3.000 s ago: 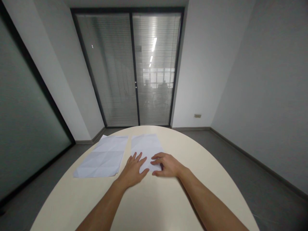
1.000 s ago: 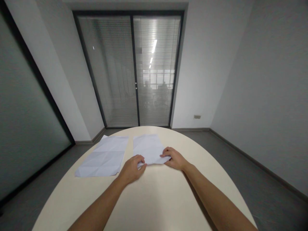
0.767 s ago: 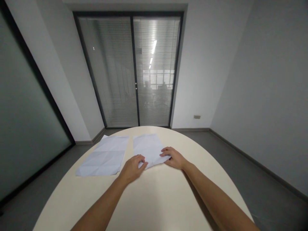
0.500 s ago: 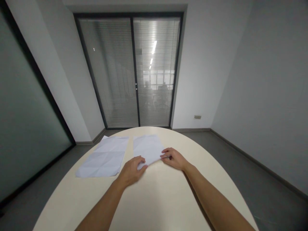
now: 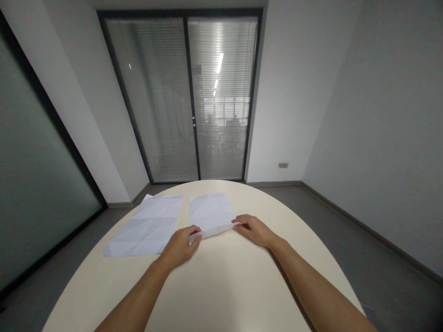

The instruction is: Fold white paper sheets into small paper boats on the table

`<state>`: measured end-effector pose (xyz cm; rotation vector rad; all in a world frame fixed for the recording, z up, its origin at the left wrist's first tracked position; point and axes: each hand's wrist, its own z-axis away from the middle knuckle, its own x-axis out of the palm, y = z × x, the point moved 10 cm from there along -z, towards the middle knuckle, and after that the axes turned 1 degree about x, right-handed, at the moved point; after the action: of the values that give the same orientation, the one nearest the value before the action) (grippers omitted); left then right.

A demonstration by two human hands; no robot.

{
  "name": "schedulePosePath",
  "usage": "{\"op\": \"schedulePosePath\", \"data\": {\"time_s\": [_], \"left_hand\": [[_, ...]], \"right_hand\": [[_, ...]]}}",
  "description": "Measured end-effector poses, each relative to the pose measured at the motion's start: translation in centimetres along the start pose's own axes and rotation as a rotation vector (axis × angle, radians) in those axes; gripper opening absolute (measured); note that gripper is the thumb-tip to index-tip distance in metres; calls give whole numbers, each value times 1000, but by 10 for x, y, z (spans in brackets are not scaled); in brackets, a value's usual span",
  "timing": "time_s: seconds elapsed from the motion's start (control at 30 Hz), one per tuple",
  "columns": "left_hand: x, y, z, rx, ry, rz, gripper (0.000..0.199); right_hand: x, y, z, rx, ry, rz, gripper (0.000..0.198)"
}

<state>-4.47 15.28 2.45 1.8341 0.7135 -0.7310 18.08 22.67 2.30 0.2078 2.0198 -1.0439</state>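
Observation:
A white sheet of paper (image 5: 211, 211) lies on the pale round table (image 5: 221, 286), its near edge turned up into a narrow fold. My left hand (image 5: 182, 244) pinches that edge at its left end, thumb and fingers closed on it. At the right end, my right hand (image 5: 254, 229) grips the same edge between thumb and fingertips. The fingertips partly cover both near corners. To the left, beside my left hand, several creased white sheets (image 5: 145, 226) lie loosely stacked.
Beyond the table stands a glass door (image 5: 194, 101) with blinds in a dark frame. A frosted glass panel (image 5: 34, 152) is on the left. The right wall (image 5: 380, 115) carries a skirting board, and a socket (image 5: 283, 165) sits low on the far wall.
The near edge of the sheet now shows a clearer raised strip between my hands. My left hand has shifted slightly left along it; my right hand stays at its end.

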Motion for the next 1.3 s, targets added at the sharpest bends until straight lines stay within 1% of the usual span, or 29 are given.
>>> {"op": "schedulePosePath", "data": {"time_s": [0.1,0.23,0.47,0.73,0.93,1.03,1.2,1.3], "left_hand": [[1,-11,-2,-62,15,25,27],[-1,-25,-3,-149,56,50,32],[-11,-25,-2,-207,101,12,32],[-19,-25,-4,-204,184,9,34],[-19,-25,-1,-204,214,48,31],[-20,-29,0,-199,235,48,28],[-15,-33,0,-169,226,139,24],[-14,-37,0,-177,271,219,27]], "right_hand": [[0,2,-1,54,-12,-10,40],[-1,0,0,53,-4,8,43],[-2,1,-1,70,13,78,43],[-2,4,-3,104,45,64,47],[2,9,-1,148,45,-99,48],[2,13,-2,166,72,-151,48],[1,19,-2,179,120,-204,47],[0,21,-1,181,146,-206,48]]}}
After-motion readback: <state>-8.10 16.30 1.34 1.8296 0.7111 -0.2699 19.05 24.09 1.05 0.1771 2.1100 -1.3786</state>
